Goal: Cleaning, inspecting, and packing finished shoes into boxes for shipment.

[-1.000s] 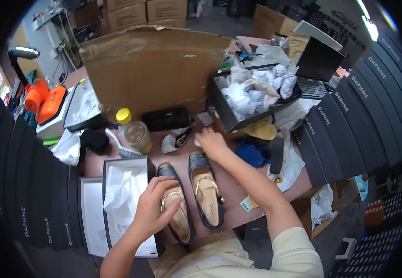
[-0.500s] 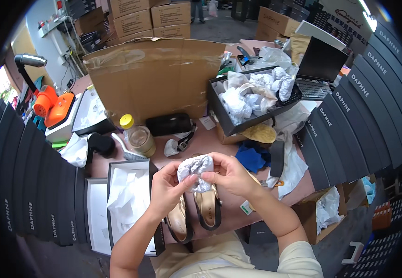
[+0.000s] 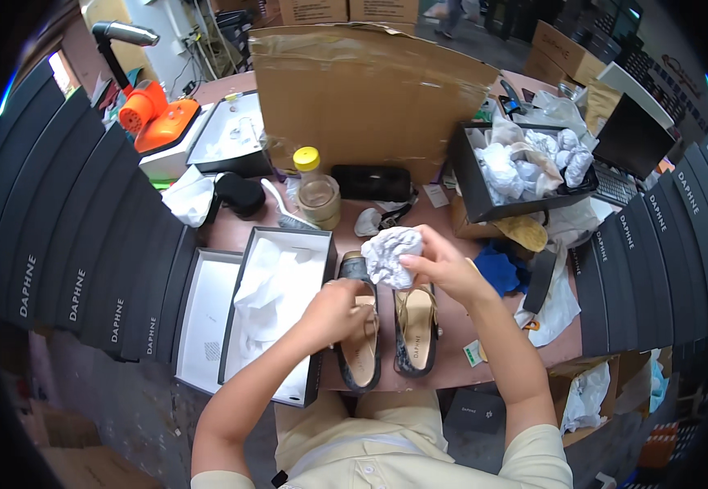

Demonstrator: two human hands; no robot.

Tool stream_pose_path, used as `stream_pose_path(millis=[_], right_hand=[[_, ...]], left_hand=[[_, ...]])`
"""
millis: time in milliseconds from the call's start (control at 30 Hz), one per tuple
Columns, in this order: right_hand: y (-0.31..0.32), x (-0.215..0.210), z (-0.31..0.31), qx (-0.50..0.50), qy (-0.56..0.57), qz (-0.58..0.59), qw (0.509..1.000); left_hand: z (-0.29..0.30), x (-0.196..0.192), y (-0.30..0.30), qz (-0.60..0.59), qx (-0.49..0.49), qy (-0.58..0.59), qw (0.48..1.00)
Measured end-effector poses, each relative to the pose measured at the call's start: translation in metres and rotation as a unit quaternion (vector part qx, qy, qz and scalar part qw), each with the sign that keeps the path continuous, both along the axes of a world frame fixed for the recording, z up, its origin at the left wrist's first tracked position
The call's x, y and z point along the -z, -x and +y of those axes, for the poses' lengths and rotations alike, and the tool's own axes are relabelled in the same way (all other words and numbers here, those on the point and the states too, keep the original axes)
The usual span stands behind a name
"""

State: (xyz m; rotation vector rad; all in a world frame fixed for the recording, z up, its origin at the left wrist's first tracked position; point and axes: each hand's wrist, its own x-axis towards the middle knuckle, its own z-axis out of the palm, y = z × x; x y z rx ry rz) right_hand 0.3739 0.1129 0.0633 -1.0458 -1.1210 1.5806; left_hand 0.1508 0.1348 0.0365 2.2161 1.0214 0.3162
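At table centre, seen from the head camera: two tan-lined, dark-edged shoes side by side on the brown table [image 3: 500,359], long axes running from the near edge toward the far side, toes away from the body. Left hand [image 3: 333,310] curled over the left shoe [image 3: 360,342], fingers closed on its upper near the toe opening, pinning it flat to the table. Right hand [image 3: 435,265] raised just above and beyond the right shoe [image 3: 416,334], fingers pinched shut on a crumpled wad of white tissue paper [image 3: 390,257]. Wad hanging over the toe ends of the pair, somewhat closer to the left shoe's toe than to the right one's; down and slightly leftward from wad to that opening. Nearer hand to the left shoe: the left, already on it; nearer to the wad: the right, holding it.

Just left of the shoes, touching or nearly so, an open black shoebox [image 3: 321,326] lined with white tissue, its white lid [image 3: 207,318] lying beside it further left. Beyond the hands, a yellow-capped jar [image 3: 319,191], a black pouch [image 3: 370,181], and a tall sheet of brown cardboard [image 3: 362,90] standing upright. Off to the right and farther back, a black tray of crumpled paper wads [image 3: 525,163].
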Motion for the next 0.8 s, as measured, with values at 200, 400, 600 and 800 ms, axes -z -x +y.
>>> stream_pose_path(millis=[200, 400, 600, 800], right_hand=[[0.042, 0.036, 0.017, -0.128, -0.267, -0.367, 0.882], [0.091, 0.055, 0.007, -0.159, -0.345, -0.662, 0.646], [0.09, 0.049, -0.004, -0.188, -0.42, -0.605, 0.649], [0.086, 0.057, 0.008, -0.166, -0.374, -0.685, 0.602]], left_hand=[[-0.066, -0.025, -0.003, 0.064, 0.063, -0.086, 0.992], [-0.102, -0.014, -0.005, 0.203, -0.028, -0.143, 0.968], [-0.111, 0.015, -0.007, 0.083, -0.061, -0.288, 0.952], [-0.105, 0.016, -0.004, 0.034, -0.042, -0.229, 0.972]])
